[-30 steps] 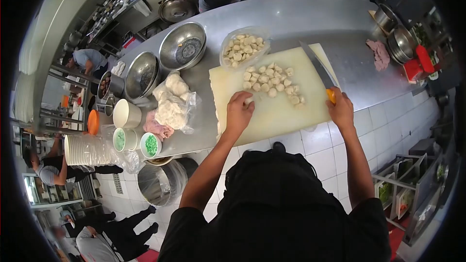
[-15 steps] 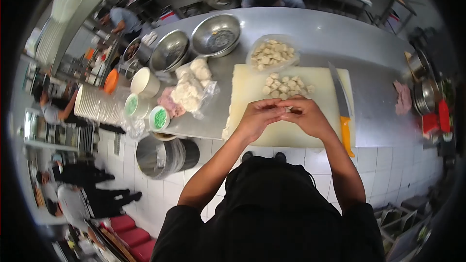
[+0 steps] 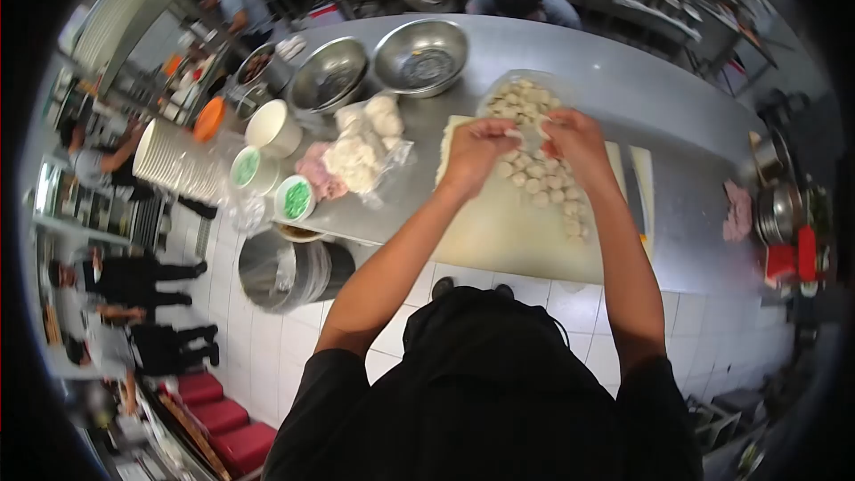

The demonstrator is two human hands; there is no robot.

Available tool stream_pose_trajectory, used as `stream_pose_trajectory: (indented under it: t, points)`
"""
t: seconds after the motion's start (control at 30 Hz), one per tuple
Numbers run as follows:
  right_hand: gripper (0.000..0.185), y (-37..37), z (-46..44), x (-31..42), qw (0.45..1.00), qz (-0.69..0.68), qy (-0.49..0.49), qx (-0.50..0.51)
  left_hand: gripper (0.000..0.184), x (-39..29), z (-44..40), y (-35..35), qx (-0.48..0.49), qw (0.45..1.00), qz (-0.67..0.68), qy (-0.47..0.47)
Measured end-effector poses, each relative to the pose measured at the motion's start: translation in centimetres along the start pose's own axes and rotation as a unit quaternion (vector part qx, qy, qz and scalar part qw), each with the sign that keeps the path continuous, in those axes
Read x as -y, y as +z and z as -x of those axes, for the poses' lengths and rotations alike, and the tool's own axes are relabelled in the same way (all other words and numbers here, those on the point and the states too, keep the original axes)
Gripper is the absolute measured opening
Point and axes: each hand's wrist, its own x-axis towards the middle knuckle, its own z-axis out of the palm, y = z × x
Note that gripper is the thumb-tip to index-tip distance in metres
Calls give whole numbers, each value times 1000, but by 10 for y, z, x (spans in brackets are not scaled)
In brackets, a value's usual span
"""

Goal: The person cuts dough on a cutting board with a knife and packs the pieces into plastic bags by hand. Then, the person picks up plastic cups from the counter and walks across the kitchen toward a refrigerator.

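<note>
Containers (image 3: 178, 162) in a stack mark the left end of my camera view, wrapped in clear plastic. To their right I log a small tub of chopped green (image 3: 297, 199), a pink cloth (image 3: 321, 171) and a bagged pale mass (image 3: 361, 156) on the steel worktop (image 3: 405, 205), with two steel bowls (image 3: 421, 58) behind them. Next comes the left hand (image 3: 485, 142), raised over the cutting board (image 3: 508, 236), its fingers drawn narrow on a pale bit (image 3: 514, 133). The right hand (image 3: 570, 138) faces it, fingers also narrow; I cannot tell whether it holds a piece. Loose pale pieces (image 3: 539, 183) lie on the board below and between the hands, and more fill a clear bag (image 3: 525, 93) beyond them. I judge the step in hand to be fingertip handling of single pieces; the next move calls for a light pinch and clearance between the fingers and the pile. Further right, the knife (image 3: 637, 200) lies on the board, its handle mostly covered by the right forearm. A second pink cloth (image 3: 737, 211) and pots (image 3: 779, 191) sit at the right end. Limits of view: the fingertips are blurred, the hands mask the near edge of the bag, so I cannot confirm whether it overlaps the board, and the dark lens border cuts off the surroundings.
</note>
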Motion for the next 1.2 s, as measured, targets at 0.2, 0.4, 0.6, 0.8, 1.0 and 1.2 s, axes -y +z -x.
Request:
stream_pose_trajectory:
  t: [0.2, 0.4, 0.6, 0.8, 1.0, 1.2]
  points:
    - [52, -26, -48, -18, 972, 174, -85, -132, 32, -14, -46, 29, -64, 951, -274, 125]
    - [74, -73, 109, -63, 875, 407, -193, -179, 36, 44, 6, 11, 71, 874, -423, 231]
    - [118, -44, 149, -115, 852, 483, -152, -134, 43, 90, -8, 13, 48, 796, -482, 362]
    - [119, -45, 70, -107, 874, 444, -181, -73, 49, 107, -18, 36, 17, 770, -548, 325]
    - [92, -37, 31, -110, 880, 410, -238, -5, 38, 121, -10, 49, -2, 828, -466, 313]
    - [56, -33, 18, -111, 966, 177, -179, -54, 32, 130, -17, 84, -82, 938, -279, 189]
